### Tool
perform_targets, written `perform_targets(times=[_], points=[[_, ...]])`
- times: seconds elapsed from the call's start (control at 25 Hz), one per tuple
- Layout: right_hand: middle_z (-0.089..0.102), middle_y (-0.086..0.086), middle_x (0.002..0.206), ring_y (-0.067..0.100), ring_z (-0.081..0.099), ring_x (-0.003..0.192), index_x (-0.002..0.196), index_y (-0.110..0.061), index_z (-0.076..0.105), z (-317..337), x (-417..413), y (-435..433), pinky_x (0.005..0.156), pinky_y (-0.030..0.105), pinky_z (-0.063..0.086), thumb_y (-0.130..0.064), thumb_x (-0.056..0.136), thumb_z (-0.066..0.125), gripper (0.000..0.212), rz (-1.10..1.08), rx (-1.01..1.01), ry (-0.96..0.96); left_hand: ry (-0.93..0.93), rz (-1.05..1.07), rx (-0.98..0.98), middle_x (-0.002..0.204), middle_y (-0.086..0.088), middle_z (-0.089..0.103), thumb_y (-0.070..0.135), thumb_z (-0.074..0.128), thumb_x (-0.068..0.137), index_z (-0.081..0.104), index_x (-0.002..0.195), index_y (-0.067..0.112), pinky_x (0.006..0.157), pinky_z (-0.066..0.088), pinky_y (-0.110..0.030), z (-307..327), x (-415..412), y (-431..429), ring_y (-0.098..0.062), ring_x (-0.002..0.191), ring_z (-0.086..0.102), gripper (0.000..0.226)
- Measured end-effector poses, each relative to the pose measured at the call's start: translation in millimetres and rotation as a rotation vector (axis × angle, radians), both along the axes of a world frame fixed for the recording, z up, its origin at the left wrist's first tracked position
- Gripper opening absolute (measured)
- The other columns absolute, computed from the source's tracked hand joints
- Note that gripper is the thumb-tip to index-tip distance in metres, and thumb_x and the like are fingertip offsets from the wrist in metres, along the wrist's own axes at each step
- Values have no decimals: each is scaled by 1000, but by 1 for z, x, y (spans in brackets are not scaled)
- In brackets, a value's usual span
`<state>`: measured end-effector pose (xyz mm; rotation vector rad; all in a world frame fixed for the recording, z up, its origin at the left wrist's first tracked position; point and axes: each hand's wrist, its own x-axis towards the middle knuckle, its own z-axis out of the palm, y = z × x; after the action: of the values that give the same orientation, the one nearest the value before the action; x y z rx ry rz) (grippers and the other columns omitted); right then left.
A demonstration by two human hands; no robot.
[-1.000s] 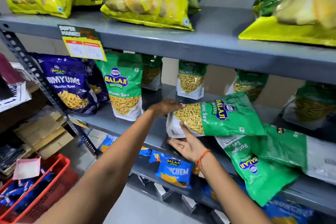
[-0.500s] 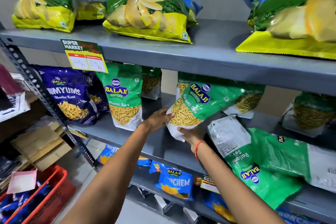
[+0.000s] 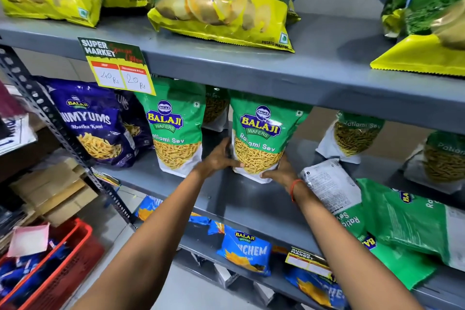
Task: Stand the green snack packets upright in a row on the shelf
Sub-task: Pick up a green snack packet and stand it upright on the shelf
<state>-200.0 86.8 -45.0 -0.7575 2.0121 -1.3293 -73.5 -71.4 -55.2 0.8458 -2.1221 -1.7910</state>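
A green Balaji Ratlami Sev packet [image 3: 261, 133] stands upright on the grey middle shelf [image 3: 241, 196]. My left hand [image 3: 219, 158] grips its lower left edge and my right hand [image 3: 280, 175] holds its lower right corner. To its left another green packet [image 3: 176, 128] stands upright on the same shelf. Two more green packets [image 3: 334, 194] [image 3: 412, 221] lie flat at the shelf's front right. Further green packets [image 3: 352, 136] [image 3: 442, 156] stand at the back right, and one [image 3: 216, 108] behind the front row.
Purple Yumyums packets [image 3: 93, 123] fill the shelf's left end. Large yellow and blue chip bags [image 3: 221, 0] sit on the shelf above, with a price tag [image 3: 118, 68] hanging from its edge. Blue packets [image 3: 244, 249] lie on the lower shelf. A red basket [image 3: 63, 267] stands on the floor at left.
The green packet went from lying sideways in my hands to tilted, then upright on the shelf beside the left packet. Both hands moved to its base.
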Motion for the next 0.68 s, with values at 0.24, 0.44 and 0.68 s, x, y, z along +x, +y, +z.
perform_targets(times=[0.24, 0.44, 0.68], points=[[60, 14, 124, 26, 56, 113, 134, -12, 33, -17, 8, 7, 100, 42, 48, -6, 49, 78, 97, 37, 73, 32, -41, -83, -60, 128, -3, 54, 4, 81, 64, 32, 135, 17, 99, 46, -36, -5, 13, 3, -20, 120, 50, 87], [57, 6, 116, 21, 53, 109, 134, -10, 34, -25, 32, 19, 92, 34, 45, -4, 52, 77, 93, 84, 6, -30, -22, -49, -52, 120, 3, 57, 5, 79, 66, 34, 133, 20, 88, 51, -22, -5, 45, 19, -10, 109, 55, 83], [66, 18, 113, 23, 61, 96, 117, 0, 53, -9, 23, 48, 80, 28, 50, -1, 79, 61, 40, 88, 52, 118, -452, 6, -394, 111, -20, 64, 43, 75, 62, 55, 102, 5, 86, 49, -41, 12, 55, 51, -35, 104, 60, 59]])
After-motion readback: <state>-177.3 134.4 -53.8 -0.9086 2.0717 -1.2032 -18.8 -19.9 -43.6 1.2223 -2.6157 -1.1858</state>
